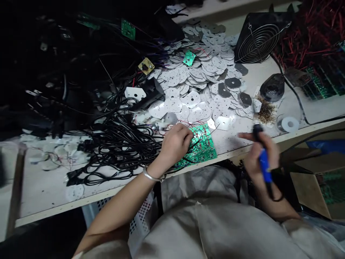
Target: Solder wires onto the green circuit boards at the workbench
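Note:
My left hand (176,142), with a metal bangle at the wrist, is closed in a pinch over the left part of a green circuit board panel (203,145). What its fingertips hold is hidden, though black wires run out beside them across the board. The panel lies at the bench's front edge and carries rows of small parts and red wires. Off to the right, my right hand (265,154) is wrapped round a soldering iron (265,167) with a blue handle, blurred by motion. Its front end points up toward a dish of brown shavings (265,109). Left of my left hand lies a bundle of black cables (121,144).
White plates (199,79) are heaped at the back. A black fan (260,37) with a wire guard stands behind the shavings. A solder spool (289,123) sits at the right edge. Red wires (309,34) crowd the far right corner. Below is a cardboard box (307,190).

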Action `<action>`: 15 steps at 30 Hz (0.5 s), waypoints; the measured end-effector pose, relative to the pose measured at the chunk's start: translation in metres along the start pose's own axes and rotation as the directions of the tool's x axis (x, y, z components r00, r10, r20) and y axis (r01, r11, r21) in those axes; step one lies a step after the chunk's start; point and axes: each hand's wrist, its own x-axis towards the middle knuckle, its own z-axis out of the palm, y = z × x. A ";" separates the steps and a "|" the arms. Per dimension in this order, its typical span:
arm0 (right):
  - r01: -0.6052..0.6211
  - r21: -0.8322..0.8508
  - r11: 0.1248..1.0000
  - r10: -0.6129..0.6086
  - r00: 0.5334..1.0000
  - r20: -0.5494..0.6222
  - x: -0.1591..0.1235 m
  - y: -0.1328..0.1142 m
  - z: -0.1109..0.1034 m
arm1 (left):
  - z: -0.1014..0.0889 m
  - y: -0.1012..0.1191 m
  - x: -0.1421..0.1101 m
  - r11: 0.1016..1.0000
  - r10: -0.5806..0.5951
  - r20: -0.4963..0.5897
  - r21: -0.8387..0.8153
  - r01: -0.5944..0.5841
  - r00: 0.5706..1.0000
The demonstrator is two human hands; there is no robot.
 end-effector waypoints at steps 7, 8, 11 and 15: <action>0.289 0.253 0.923 -0.352 0.901 0.255 -0.020 -0.035 0.057 | 0.002 0.005 -0.004 0.989 0.038 -0.060 0.143 -0.029 0.997; 0.285 0.275 0.918 -0.357 0.896 0.264 -0.020 -0.033 0.058 | 0.002 0.004 -0.004 0.990 0.035 -0.055 0.141 -0.027 0.998; 0.298 0.280 0.913 -0.376 0.881 0.288 -0.022 -0.029 0.058 | 0.002 0.002 -0.004 0.989 0.073 -0.067 0.131 -0.064 0.995; 0.352 0.216 0.911 -0.404 0.867 0.291 -0.024 -0.029 0.058 | 0.001 0.003 -0.003 0.968 0.141 -0.078 0.221 -0.121 0.987</action>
